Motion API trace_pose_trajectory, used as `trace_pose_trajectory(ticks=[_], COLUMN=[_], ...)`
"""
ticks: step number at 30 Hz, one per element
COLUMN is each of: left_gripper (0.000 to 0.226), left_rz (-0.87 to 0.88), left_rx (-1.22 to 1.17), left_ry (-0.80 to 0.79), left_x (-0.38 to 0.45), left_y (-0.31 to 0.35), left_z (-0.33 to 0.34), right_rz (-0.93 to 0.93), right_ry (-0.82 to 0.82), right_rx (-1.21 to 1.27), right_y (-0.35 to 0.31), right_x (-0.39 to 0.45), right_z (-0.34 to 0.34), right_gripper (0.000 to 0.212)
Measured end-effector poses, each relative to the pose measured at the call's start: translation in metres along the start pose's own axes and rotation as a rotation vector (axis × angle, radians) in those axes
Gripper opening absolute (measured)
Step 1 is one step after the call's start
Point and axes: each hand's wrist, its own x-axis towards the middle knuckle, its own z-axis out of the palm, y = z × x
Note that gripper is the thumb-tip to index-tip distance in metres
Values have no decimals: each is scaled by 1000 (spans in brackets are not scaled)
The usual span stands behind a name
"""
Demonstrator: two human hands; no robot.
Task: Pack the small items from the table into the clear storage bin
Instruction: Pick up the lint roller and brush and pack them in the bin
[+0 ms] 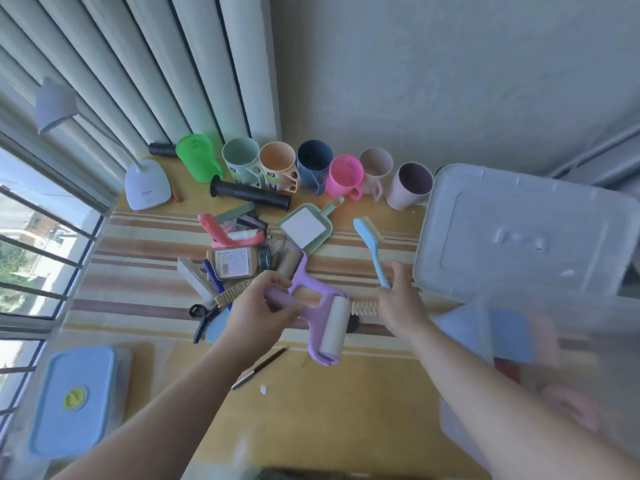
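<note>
Head view, described outward from the clear storage bin [540,344], a translucent, blurred container at the near right edge of the table [346,403]; through its wall show blue, pink and red shapes too indistinct to identify. Left of the bin, the right hand [401,299] curls its fingers round the lower handle of a light-blue brush [370,247], whose bristled head points away from the person. Further left of the bin, the left hand [266,303] grips the handle of a lilac lint roller [320,313]; its pale, paper-wrapped roll faces the viewer, and a second lilac roller [294,265] lies touching it on the far side. A woven beige band [363,308] shows between the two hands. Beyond the left hand lies the heap of small items: a labelled brown jar [237,263] on its side, a pink tool [228,233], dark pens and a black clip [202,315]. Nearer the person, a thin dark pen [259,368] lies alone. On the far side of the bin, its grey lid [519,233] rests on the table. Left of the lid are a green-framed hand mirror [304,226] and a black ribbed grip [249,195]. Along the wall stands a row of cups, from a green jug [197,157] to a mauve cup [408,185]. Far left of the bin stand a white desk lamp [147,185] and a blue-lidded box [72,400].
</note>
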Motion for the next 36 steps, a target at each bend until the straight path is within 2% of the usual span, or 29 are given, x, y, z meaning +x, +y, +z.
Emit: trace_pose_trajectory(ticks=[2,6,10,13,14,16,19,22,25,27,30,33,36], left_gripper=[40,49,42,40,41,46,48,35,29,31,29,28,29], left_rz=[29,102,180,241,255,267,261,294,270,256,214,141,92], left_rx=[-40,4,-27,-60,-61,-31,29,55,28,28,-25,-66,-66], left_ry=[-47,-101,-109,-132,-146,-177,-182,-101,-70,-58,-18,25,30], left_x=[-3,-17,-35,-55,-62,-75,-89,-99,-104,-110,-117,-123,-128], left_y=[12,47,89,121,130,142,149,150,149,149,149,143,133], left_z=[12,46,97,149,168,206,258,291,310,319,331,340,342], right_rz=[-79,-327,-534,-478,-417,-251,-65,28,2,-103,-235,-253,-212], right_ry=[34,202,359,480,456,306,141,-37,-237,-334,-381,-414,-483], right_rx=[-3,44,15,-4,-27,-85,-210,-415,-566,-647,-808,-1073,-1042], right_y=[8,21,57,109,131,182,254,297,297,281,251,232,232], right_x=[-22,-69,-109,-124,-128,-135,-149,-156,-156,-152,-140,-125,-115], right_z=[-31,-109,-200,-270,-291,-326,-356,-367,-357,-335,-286,-246,-235], right_gripper=[38,11,23,17,24,33,36,30,22,19,26,40,41])
